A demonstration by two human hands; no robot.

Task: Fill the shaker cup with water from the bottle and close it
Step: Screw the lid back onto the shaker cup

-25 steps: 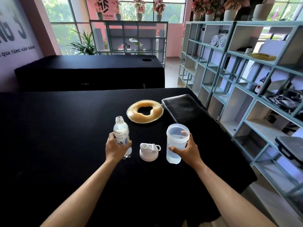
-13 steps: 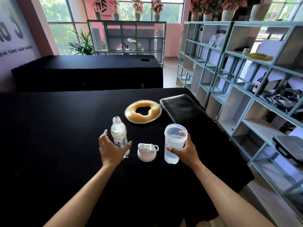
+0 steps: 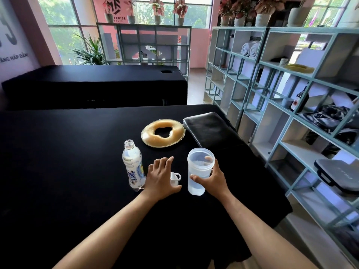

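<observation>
- Left hand (image 3: 162,177) spread, fingers straight, palm down over the white shaker lid (image 3: 174,178); whether touching the lid cannot be told.
- Right hand (image 3: 212,177) curled round the shaker cup (image 3: 200,171), thumb across the front, fingertips seen through the far wall.
- Shaker cup upright on the black table (image 3: 77,171), mouth uncovered, water low in the bottom, lid just left of it.
- Water bottle (image 3: 133,166) upright and uncapped, just left of the left hand, apart from it.
- Farther back, amber ring cushion (image 3: 163,133) flat on the table, black pad (image 3: 207,129) beside its right edge.
- Beyond to the right, pale blue shelving (image 3: 272,94) with rolled towels (image 3: 249,49).
</observation>
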